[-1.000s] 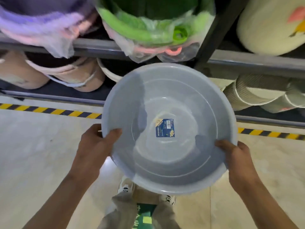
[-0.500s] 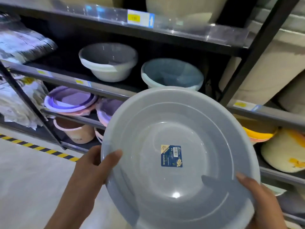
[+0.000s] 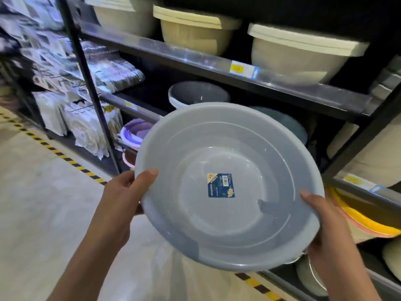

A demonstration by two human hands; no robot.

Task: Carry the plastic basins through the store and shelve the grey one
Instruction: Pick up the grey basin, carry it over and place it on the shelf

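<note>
I hold a large round grey plastic basin [image 3: 230, 231] in front of me, its open side tilted toward me, a blue label stuck in its middle. My left hand [image 3: 123, 200] grips the rim on the left, thumb inside. My right hand [image 3: 325, 227] grips the rim on the right, thumb over the edge. The basin hangs in front of a dark metal rack. Behind its top edge, on the middle shelf [image 3: 138, 109], stand a grey basin [image 3: 198, 94] and a teal basin [image 3: 288, 124], partly hidden.
Cream tubs [image 3: 299, 55] sit on the top shelf [image 3: 217, 66] with a yellow price tag. Purple basins [image 3: 132, 131] lie lower left, yellow and pink ones [image 3: 364, 222] lower right. A black upright post [image 3: 86, 83] separates bagged goods at left. Yellow-black tape [image 3: 65, 157] marks the floor.
My view has lifted from the floor and low shelves to the middle and top shelves. The basin has risen with both hands, which keep the same grip on its rim.
</note>
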